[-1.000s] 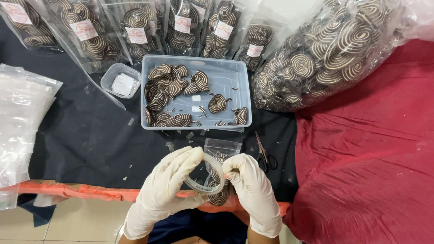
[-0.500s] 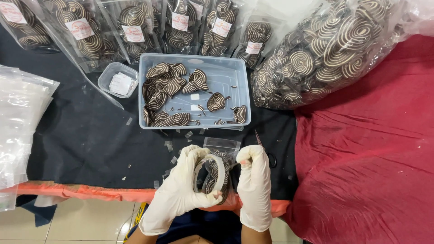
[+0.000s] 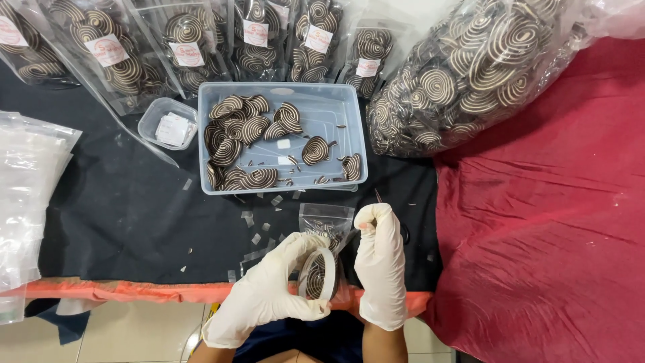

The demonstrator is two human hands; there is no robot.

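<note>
Two gloved hands [image 3: 322, 282], one tray [image 3: 349, 121], one tub [image 3: 151, 121].

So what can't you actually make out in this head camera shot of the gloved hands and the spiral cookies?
- Roll of clear tape: its far side is hidden by the left hand.
- Small bag: its lower part is behind both hands; contents unclear.
- Right hand: what its fingertips pinch is too small to tell.
- Big bag of cookies: cut off by the top edge.
- Dark tool beside the right hand: mostly hidden.

A small food-packing workplace. Sealed labelled bags of spiral biscuits [image 3: 181, 57] line the cloth-covered table [image 3: 121, 215] (gloved hands too).
</note>
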